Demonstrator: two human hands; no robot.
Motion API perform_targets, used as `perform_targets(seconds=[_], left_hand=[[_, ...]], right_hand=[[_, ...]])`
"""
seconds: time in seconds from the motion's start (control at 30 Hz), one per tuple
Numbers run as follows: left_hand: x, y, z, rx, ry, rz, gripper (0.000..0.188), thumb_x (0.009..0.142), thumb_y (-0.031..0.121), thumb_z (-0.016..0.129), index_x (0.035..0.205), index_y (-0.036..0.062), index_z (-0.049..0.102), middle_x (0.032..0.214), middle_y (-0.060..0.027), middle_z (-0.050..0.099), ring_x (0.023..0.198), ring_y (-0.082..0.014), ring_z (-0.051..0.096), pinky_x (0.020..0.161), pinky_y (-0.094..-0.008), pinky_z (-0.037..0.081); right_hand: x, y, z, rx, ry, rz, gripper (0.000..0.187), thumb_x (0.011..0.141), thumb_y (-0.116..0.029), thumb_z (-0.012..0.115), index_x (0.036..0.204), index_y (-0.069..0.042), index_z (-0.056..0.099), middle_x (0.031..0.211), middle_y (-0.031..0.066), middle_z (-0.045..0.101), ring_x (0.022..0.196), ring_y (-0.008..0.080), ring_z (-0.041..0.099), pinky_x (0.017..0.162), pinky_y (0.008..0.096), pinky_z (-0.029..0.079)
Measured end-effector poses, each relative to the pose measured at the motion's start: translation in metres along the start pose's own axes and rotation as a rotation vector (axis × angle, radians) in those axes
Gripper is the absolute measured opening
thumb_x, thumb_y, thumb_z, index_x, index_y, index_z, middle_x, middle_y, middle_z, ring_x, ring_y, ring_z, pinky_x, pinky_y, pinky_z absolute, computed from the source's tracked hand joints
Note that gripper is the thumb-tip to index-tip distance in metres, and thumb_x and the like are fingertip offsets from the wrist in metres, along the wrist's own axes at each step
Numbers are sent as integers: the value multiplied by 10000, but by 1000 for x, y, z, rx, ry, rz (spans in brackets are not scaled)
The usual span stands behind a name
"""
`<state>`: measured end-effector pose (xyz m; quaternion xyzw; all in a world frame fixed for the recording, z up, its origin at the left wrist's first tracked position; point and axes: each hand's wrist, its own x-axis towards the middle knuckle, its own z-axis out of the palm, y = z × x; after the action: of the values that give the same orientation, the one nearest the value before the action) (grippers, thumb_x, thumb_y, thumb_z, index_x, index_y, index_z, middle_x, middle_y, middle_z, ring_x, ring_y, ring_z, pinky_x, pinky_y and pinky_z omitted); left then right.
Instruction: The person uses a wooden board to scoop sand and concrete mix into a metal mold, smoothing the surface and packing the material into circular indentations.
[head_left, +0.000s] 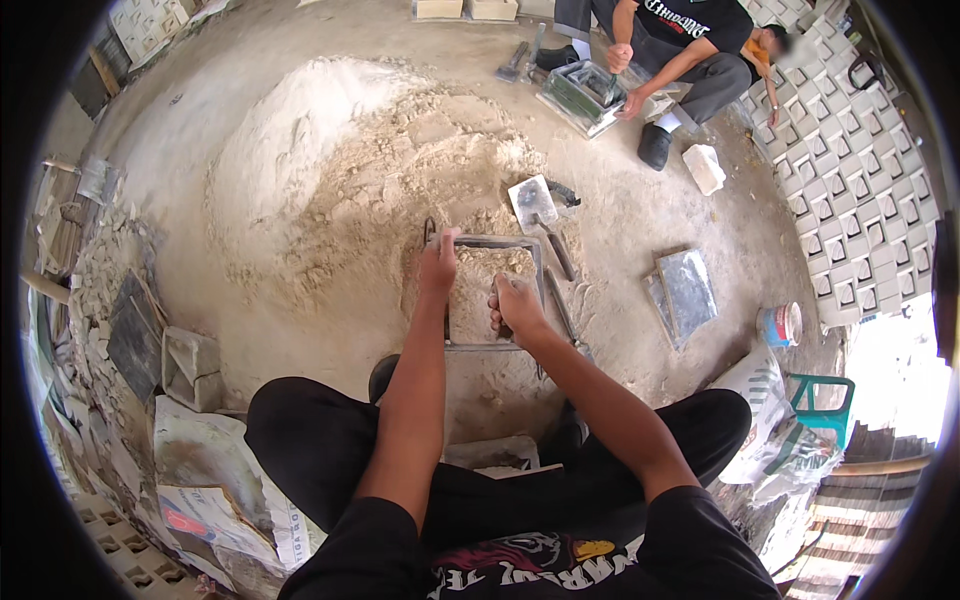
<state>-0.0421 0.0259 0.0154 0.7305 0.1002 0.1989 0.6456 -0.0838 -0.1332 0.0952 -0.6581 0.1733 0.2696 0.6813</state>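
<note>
Between my legs a square metal mould (497, 242) lies on the floor, filled with pale sandy mix (472, 305). My left hand (438, 264) grips its far left corner. Over the mix, inside the rim, my right hand (516, 308) is closed in a fist; whatever it may hold is hidden by the fingers. Just beyond the mould's far right corner lies a trowel (533, 204) with a flat, dusty blade and a dark handle. Along the mould's right side rests a long, thin metal tool (562, 305).
A large sandy heap (330, 170) spreads beyond the mould. At the far right a co-worker's hands (622, 62) work at another mould (580, 95). Flat plates (685, 290), a small bucket (780, 325) and a green stool (822, 400) stand right; hollow blocks (190, 368) lie left.
</note>
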Motion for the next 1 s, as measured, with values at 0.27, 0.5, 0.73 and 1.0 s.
perform_targets(seconds=[0.27,0.5,0.73,1.0], left_hand=[[25,-65,4,-50,-85,-245,497,977,410,441,995,-15,699,828,-192,689,815,-252,672,757,-363,482],[50,-64,13,-218,-262,-365,618,967,482,441,978,-84,689,879,-161,715,845,-249,677,774,-348,494],[47,-21,21,-146,-86,-478,566,969,431,448,1019,-88,668,919,-172,706,883,-271,663,789,-374,487],[43,-45,-14,227,309,-213,446,950,347,435,1033,-54,612,906,-284,648,904,-426,629,796,-466,479]], right_hand=[[28,-24,12,221,-48,214,212,937,-166,423,822,5,471,681,116,500,509,193,517,423,335,421],[56,-77,10,562,29,368,138,926,-30,368,943,98,417,818,153,485,617,242,583,596,367,625],[52,-89,0,540,16,312,112,913,14,373,936,109,427,821,160,505,630,245,595,542,325,599],[48,-129,1,539,-215,370,192,979,-192,366,869,-45,423,691,61,468,458,89,367,373,242,297]])
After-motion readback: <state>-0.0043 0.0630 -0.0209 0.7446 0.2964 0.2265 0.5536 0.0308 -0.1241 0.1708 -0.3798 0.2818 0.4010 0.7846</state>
